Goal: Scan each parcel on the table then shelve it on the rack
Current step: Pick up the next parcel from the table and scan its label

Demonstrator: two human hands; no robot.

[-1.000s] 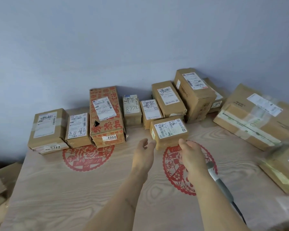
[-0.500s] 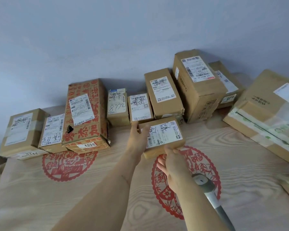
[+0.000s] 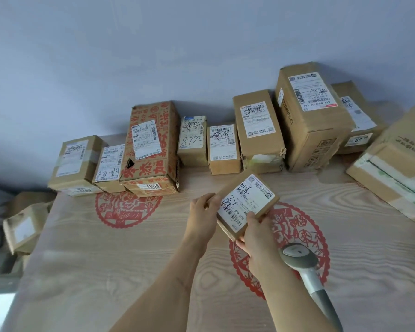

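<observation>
Parcel (image 3: 246, 204) now lifted, turned askew.

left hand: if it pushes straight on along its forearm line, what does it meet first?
Likely the row's plain box beside the "8772" box. The left hand grips the small parcel; depth is unclear.

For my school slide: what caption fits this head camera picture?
Both hands lift a small parcel off the table.

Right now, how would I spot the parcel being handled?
Find the wooden table with red paper-cut prints. In front of the row of boxes along the wall, it is the small flat parcel, the only one tilted and held in both hands.
</observation>
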